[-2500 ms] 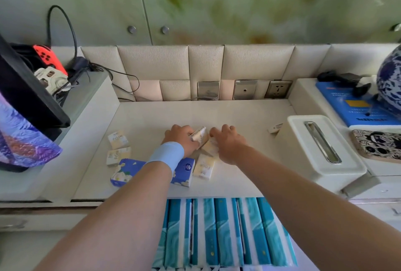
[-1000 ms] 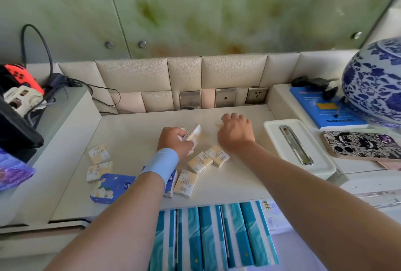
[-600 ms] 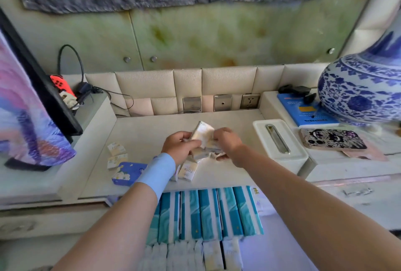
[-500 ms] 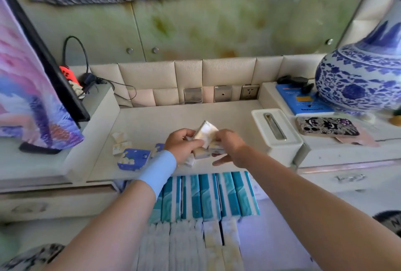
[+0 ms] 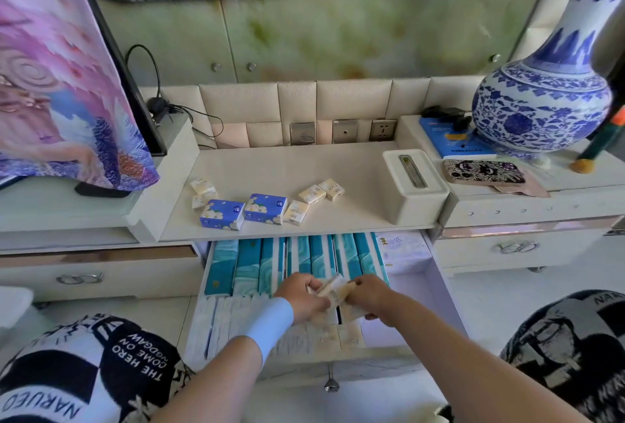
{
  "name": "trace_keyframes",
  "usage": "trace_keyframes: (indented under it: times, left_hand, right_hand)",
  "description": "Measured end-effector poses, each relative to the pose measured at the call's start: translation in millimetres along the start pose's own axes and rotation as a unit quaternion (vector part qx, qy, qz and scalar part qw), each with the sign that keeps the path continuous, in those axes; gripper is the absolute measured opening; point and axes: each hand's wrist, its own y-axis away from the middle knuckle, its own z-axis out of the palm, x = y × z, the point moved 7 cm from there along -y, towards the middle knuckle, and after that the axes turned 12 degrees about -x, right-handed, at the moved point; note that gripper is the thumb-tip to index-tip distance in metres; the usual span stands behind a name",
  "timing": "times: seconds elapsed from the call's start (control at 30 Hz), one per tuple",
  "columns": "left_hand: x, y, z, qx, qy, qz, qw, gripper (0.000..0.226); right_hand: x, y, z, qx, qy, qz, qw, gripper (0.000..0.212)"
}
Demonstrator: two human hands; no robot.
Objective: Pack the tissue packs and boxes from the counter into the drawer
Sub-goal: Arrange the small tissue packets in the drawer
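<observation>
The open drawer (image 5: 436,280) below the counter holds a row of teal tissue packs (image 5: 297,260) at the back and pale packs (image 5: 236,321) in front. Over its front part my left hand (image 5: 302,297) and right hand (image 5: 370,297) both grip a small bundle of cream pocket tissue packs (image 5: 334,292). On the counter (image 5: 291,165) lie two blue flowered tissue packs (image 5: 221,214) (image 5: 265,208) and several cream pocket packs (image 5: 321,191), two of them at the left (image 5: 203,191).
A white tissue box holder (image 5: 414,182) stands at the counter's right end. A blue-and-white vase (image 5: 541,101), a blue book (image 5: 453,141) and a patterned phone (image 5: 483,172) sit on the right ledge. A screen (image 5: 61,67) stands at left. My knees (image 5: 84,372) flank the drawer.
Both hands gathered cream pocket packs on the counter, lifted them and carried them down over the open drawer. My view pulled back and down, showing the whole drawer.
</observation>
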Motion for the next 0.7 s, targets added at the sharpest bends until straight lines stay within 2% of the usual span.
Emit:
trace_keyframes:
  times: [0.1, 0.23, 0.43, 0.53, 0.6, 0.7]
  left_hand:
    - [1, -1, 5, 0.005, -0.008, 0.008, 1.0, 0.024]
    - [5, -1, -7, 0.038, -0.01, 0.016, 0.999, 0.016]
    - [-11, 2, -21, 0.085, 0.05, -0.009, 0.995, 0.016]
    - [-14, 0, -17, 0.079, 0.048, -0.003, 0.996, 0.016]
    - [-14, -1, -15, 0.074, 0.054, -0.002, 0.996, 0.018]
    - [-15, -2, -14, 0.074, 0.053, -0.008, 0.996, 0.02]
  right_hand:
    - [15, 0, -3, 0.03, -0.012, 0.013, 0.999, 0.022]
    - [20, 0, 10, 0.018, -0.07, 0.015, 0.997, 0.016]
    - [19, -12, 3, 0.102, -0.101, -0.005, 0.99, 0.023]
    - [23, -17, -3, 0.127, -0.101, 0.033, 0.986, 0.027]
    - [26, -17, -12, 0.155, -0.072, 0.048, 0.984, 0.031]
    - [32, -14, -26, 0.195, 0.038, 0.062, 0.978, 0.027]
